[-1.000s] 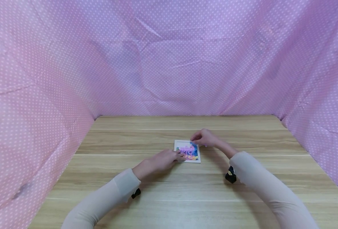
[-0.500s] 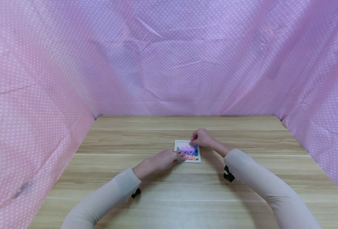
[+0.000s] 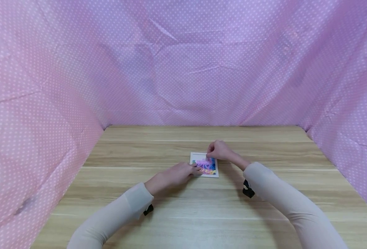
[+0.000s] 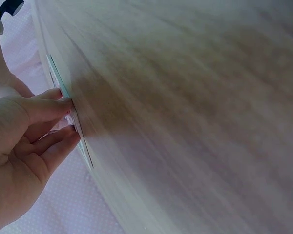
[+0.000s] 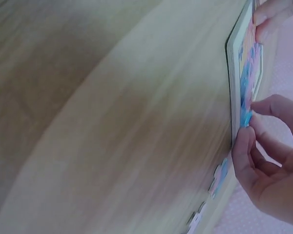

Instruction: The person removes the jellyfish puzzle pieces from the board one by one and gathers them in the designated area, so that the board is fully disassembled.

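A small jigsaw puzzle with a white-framed board (image 3: 216, 175) lies flat on the table, its picture pink, blue and yellow. My left hand (image 3: 181, 172) rests with fairly straight fingers on the puzzle's near left part. In the left wrist view, the thumb and fingertips of the left hand (image 4: 27, 141) touch the board's edge (image 4: 60, 80). My right hand (image 3: 220, 150) is over the far right corner. Seen from the right wrist, the right hand (image 5: 273, 146) pinches what looks like a bluish jigsaw piece (image 5: 245, 118) at the picture; its outline is mostly hidden by the fingers.
Loose jigsaw pieces (image 5: 219, 178) lie on the wooden table (image 3: 183, 214) beyond the right hand. Pink polka-dot cloth (image 3: 183, 69) hangs behind the table and along both sides. Each wrist wears a black device (image 3: 248, 189).
The right hand has shifted slightly left and its fingertips have come down onto the puzzle's far right part. The left hand stays on the board with little visible change.
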`<state>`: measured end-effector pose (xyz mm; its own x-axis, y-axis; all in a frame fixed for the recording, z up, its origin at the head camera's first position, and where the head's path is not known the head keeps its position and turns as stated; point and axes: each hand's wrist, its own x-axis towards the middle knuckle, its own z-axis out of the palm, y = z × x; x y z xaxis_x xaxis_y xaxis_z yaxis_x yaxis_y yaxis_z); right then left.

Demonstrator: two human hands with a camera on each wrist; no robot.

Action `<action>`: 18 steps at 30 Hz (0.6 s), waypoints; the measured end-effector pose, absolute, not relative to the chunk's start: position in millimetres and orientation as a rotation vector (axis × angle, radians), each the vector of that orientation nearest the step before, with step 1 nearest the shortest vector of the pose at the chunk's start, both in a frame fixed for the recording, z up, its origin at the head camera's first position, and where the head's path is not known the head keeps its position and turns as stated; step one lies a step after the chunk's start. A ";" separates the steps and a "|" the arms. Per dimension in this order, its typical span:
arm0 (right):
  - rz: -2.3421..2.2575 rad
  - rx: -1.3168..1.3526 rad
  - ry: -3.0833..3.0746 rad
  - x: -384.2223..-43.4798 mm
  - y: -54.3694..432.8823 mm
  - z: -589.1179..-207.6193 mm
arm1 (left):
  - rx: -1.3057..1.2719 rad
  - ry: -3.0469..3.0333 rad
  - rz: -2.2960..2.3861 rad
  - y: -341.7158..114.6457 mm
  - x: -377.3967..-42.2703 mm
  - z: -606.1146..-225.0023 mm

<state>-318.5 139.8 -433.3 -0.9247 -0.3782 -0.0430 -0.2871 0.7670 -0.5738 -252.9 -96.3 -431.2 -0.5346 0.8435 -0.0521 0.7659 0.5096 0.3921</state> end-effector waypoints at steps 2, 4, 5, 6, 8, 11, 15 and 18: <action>-0.927 -0.541 2.737 -319.2 144.0 -432.4 | 1.368 2.519 0.474 -95.9 -253.2 -430.9; -0.965 -0.559 2.670 -320.1 148.7 -430.9 | 1.370 2.520 0.471 -95.5 -253.5 -430.8; -0.977 -0.568 2.641 -320.8 151.0 -430.2 | 1.368 2.520 0.472 -95.3 -253.6 -430.4; -0.986 -0.588 2.611 -321.4 153.2 -429.3 | 1.366 2.519 0.473 -95.2 -253.8 -430.3; -0.982 -0.633 2.569 -322.4 157.1 -427.6 | 1.359 2.516 0.482 -95.1 -253.9 -429.9; -0.967 -0.693 2.532 -323.3 160.6 -427.0 | 1.351 2.509 0.494 -95.4 -253.8 -430.0; -0.948 -0.725 2.530 -321.4 161.1 -428.1 | 1.336 2.504 0.495 -95.8 -252.6 -431.3; -0.946 -0.734 2.545 -318.1 160.2 -428.5 | 1.325 2.510 0.487 -95.3 -251.2 -431.6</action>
<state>-318.1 160.2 -428.5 -0.8139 -0.5682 -0.1211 -0.3511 0.6472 -0.6767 -251.2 -95.3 -431.6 -0.5496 0.8323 -0.0727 0.7448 0.5275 0.4087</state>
